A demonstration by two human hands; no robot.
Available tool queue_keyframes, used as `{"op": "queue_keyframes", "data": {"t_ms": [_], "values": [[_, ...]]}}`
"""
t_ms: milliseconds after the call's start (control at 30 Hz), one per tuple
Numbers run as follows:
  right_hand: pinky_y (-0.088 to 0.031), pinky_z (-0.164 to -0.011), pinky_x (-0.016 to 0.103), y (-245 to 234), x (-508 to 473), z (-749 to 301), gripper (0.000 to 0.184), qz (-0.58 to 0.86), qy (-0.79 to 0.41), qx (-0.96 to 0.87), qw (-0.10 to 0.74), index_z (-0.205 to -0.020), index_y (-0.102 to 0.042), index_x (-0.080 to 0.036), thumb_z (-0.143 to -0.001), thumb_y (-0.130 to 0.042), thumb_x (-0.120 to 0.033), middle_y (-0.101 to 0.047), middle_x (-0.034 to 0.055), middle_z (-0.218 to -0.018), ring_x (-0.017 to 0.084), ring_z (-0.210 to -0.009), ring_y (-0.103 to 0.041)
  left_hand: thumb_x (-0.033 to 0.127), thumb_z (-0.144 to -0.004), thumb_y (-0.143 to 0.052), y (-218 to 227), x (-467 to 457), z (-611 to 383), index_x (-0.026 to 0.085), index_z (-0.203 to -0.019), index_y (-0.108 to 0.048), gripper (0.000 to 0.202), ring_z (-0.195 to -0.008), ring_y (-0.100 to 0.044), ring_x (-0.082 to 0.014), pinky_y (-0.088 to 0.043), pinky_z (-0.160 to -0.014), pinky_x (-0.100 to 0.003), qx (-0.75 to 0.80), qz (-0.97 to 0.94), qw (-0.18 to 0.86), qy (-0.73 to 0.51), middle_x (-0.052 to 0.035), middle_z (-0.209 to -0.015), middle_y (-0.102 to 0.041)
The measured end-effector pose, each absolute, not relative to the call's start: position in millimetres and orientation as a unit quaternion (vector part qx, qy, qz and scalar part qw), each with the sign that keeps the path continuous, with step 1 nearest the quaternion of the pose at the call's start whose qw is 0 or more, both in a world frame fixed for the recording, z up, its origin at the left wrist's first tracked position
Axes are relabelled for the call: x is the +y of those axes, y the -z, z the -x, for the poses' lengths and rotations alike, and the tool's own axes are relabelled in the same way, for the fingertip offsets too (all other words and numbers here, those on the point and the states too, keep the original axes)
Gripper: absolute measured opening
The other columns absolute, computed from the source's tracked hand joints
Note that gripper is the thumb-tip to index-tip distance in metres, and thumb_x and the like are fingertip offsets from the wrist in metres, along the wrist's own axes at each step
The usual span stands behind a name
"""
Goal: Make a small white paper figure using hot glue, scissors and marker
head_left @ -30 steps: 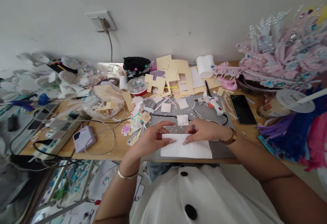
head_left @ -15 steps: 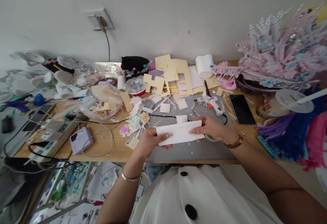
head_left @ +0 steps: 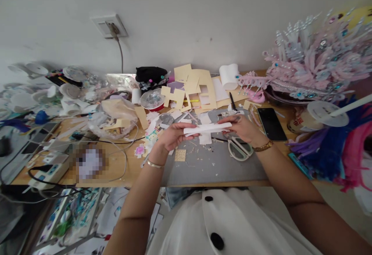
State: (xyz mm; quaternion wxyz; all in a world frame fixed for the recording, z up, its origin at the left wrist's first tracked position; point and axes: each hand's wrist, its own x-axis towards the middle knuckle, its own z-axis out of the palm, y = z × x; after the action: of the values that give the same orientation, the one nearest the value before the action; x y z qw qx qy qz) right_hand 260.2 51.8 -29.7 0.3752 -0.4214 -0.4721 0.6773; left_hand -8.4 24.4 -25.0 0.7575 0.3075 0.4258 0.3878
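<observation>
The left hand point(head_left: 174, 135) and right hand point(head_left: 243, 128) each pinch one end of a thin white folded sheet point(head_left: 207, 128), holding it level and nearly edge-on in the air above the far part of a grey cutting mat point(head_left: 209, 167). The mat's near half lies mostly bare down to the front edge of the wooden bench point(head_left: 128, 169), with white-handled scissors point(head_left: 240, 149) under the right wrist, while a lidded paper cup point(head_left: 300, 124) to the right bears red characters too small to read. Half a second ago the sheet was lower and showed its broad face.
</observation>
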Motion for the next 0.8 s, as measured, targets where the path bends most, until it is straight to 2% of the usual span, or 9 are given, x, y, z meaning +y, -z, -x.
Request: {"op": "queue_keyframes", "data": {"t_ms": [133, 267, 367, 533, 667, 800], "values": [[-0.057, -0.064, 0.03, 32, 59, -265, 0.019, 0.42, -0.664, -0.47, 0.401, -0.067, -0.077, -0.022, -0.051, -0.086, -0.027, -0.071, 0.0019, -0.077, 0.016, -0.069, -0.063, 0.005, -0.071, -0.068, 29, 44, 7, 0.008, -0.085, -0.077, 0.017, -0.073, -0.075, -0.0184, -0.06, -0.066, -0.019, 0.39, -0.33, 0.771, -0.38, -0.0121, -0.078, -0.077], [-0.057, -0.065, 0.031, 36, 60, -267, 0.019, 0.423, -0.661, -0.469, 0.405, -0.067, -0.076, -0.022, -0.053, -0.086, -0.03, -0.071, 0.0028, -0.079, 0.017, -0.071, -0.063, 0.018, -0.076, -0.062, 33, 51, 4, 0.005, -0.082, -0.077, 0.021, -0.073, -0.074, -0.0208, -0.061, -0.067, -0.024, 0.37, -0.339, 0.779, -0.376, -0.0146, -0.08, -0.077], [-0.056, -0.065, 0.029, 37, 61, -268, 0.018, 0.423, -0.66, -0.473, 0.401, -0.068, -0.076, -0.021, -0.054, -0.084, -0.028, -0.072, 0.003, -0.081, 0.018, -0.074, -0.063, 0.028, -0.075, -0.07, 36, 51, 2, 0.006, -0.082, -0.077, 0.024, -0.071, -0.073, -0.0192, -0.06, -0.066, -0.025, 0.39, -0.359, 0.761, -0.375, -0.0136, -0.082, -0.077], [-0.057, -0.073, 0.032, 37, 63, -276, 0.017, 0.415, -0.666, -0.478, 0.394, -0.074, -0.078, -0.021, -0.058, -0.081, -0.027, -0.073, 0.0041, -0.086, 0.02, -0.082, -0.065, 0.025, -0.056, -0.09, 39, 49, -1, 0.012, -0.085, -0.078, 0.034, -0.073, -0.071, -0.0171, -0.056, -0.067, -0.024, 0.423, -0.413, 0.718, -0.366, -0.0095, -0.082, -0.077], [-0.056, -0.078, 0.034, 26, 64, -292, 0.02, 0.413, -0.671, -0.48, 0.387, -0.078, -0.078, -0.02, -0.066, -0.076, -0.035, -0.075, 0.0062, -0.09, 0.021, -0.085, -0.067, 0.028, -0.057, -0.089, 31, 50, 2, 0.014, -0.081, -0.078, 0.03, -0.067, -0.069, -0.0153, -0.055, -0.065, -0.026, 0.431, -0.461, 0.686, -0.361, -0.0069, -0.076, -0.075], [-0.051, -0.082, 0.033, 3, 68, -290, 0.029, 0.433, -0.56, -0.585, 0.396, -0.091, -0.076, -0.021, -0.077, -0.071, -0.045, -0.075, 0.0058, -0.097, 0.022, -0.094, -0.066, 0.023, -0.062, -0.085, 14, 52, 3, 0.016, -0.079, -0.078, 0.019, -0.06, -0.064, -0.0132, -0.052, -0.061, -0.024, 0.425, -0.549, 0.646, -0.318, -0.0046, -0.069, -0.073]]}}
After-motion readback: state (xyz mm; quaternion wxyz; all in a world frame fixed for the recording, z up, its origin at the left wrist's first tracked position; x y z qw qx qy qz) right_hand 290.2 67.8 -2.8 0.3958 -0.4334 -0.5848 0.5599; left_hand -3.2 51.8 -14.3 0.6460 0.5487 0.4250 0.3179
